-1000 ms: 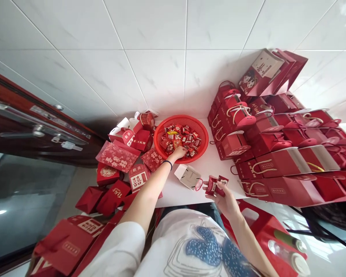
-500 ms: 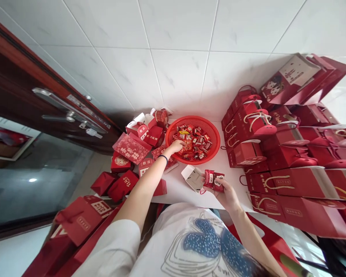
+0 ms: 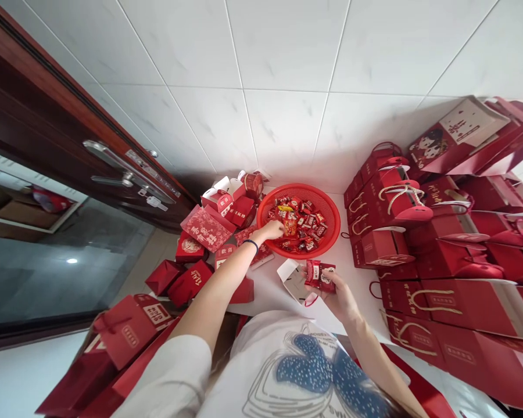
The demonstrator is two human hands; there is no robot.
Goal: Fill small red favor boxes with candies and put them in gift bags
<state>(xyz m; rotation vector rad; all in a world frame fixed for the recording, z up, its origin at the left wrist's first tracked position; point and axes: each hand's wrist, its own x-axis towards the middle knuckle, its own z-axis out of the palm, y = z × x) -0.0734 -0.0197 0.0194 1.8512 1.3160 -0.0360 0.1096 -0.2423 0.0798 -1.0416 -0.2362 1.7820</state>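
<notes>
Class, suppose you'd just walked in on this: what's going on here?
A person's left hand is in a round red plastic basket of small, mostly red wrapped packets; whether it grips one is unclear. The right hand holds shiny dark-red wrapped packets beside a small open cardboard box with a pale inside, on a white table. Red cardboard boxes with handles are stacked at the right.
</notes>
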